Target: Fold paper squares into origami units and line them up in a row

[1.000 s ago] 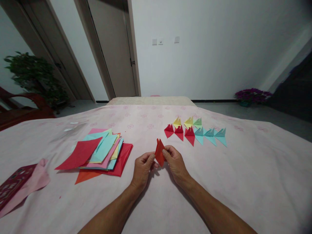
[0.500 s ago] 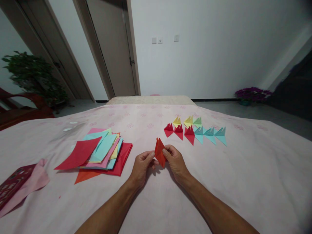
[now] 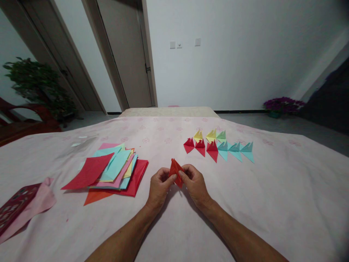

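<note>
Between my hands is a small folded piece of orange-red paper (image 3: 176, 169), pointed at top and bottom. My left hand (image 3: 160, 185) pinches its left side, thumb in front. My right hand (image 3: 196, 183) grips the right side, with the thumb pressed on the front face near the middle fold. Fingers behind the paper are partly hidden. Beyond and to the right stand several folded paper cranes in rows: red ones (image 3: 212, 150), light blue ones (image 3: 235, 150), yellow ones (image 3: 211, 136) and a green one (image 3: 221, 136).
Left of my hands lies a loose stack of coloured paper sheets (image 3: 88, 171). A dark red printed packet (image 3: 17, 203) with pink paper (image 3: 40, 200) is at the far left. Clear plastic wrapping (image 3: 81, 145) lies behind the stack. A pale pink floral cloth (image 3: 272, 203) covers the table.
The folded paper has tilted and shifted slightly left. My left hand has moved its thumb onto the front of the paper, and both thumbs now sit closer together.
</note>
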`<state>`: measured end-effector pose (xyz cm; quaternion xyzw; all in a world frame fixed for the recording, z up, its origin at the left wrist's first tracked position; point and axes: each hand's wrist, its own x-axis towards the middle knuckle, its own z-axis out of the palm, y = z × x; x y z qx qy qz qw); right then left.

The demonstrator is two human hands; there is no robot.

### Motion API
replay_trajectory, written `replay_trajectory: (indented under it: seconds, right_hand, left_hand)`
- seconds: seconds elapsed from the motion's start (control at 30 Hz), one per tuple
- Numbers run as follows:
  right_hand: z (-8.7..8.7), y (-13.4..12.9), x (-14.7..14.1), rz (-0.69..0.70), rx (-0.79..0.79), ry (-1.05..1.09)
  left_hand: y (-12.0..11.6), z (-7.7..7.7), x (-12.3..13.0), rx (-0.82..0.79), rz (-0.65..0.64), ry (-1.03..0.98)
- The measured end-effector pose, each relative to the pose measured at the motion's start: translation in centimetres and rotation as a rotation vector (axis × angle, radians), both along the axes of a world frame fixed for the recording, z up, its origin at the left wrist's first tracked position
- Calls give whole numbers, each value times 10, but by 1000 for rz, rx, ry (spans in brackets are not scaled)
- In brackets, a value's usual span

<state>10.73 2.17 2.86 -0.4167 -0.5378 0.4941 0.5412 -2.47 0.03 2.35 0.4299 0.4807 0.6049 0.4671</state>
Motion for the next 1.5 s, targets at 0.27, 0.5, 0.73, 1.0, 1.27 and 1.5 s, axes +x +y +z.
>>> replay_trajectory:
  seconds: [0.27,0.5,0.73,1.0,1.27,1.5]
  right_hand:
    - [2,-5,5,176,69,-37]
    - [-5,-4,0,77,47,-69]
    - [-5,-4,-3,105,-15,33]
    - [-11,-1,-1,95,-30,35]
    - [-8,-2,-1,110,-57,49]
    - [-8,-2,2,-16,29,-62]
  left_hand:
    - [1,-4,-4,16,71,18]
    - [0,-1,-4,69,13,33]
    - [4,-2,-2,10,-68,-223]
    - [9,-7,-6,-18,-63,-253]
    - [6,-7,-4,-38,-15,-160]
    - [-4,0,-3,142,211,273]
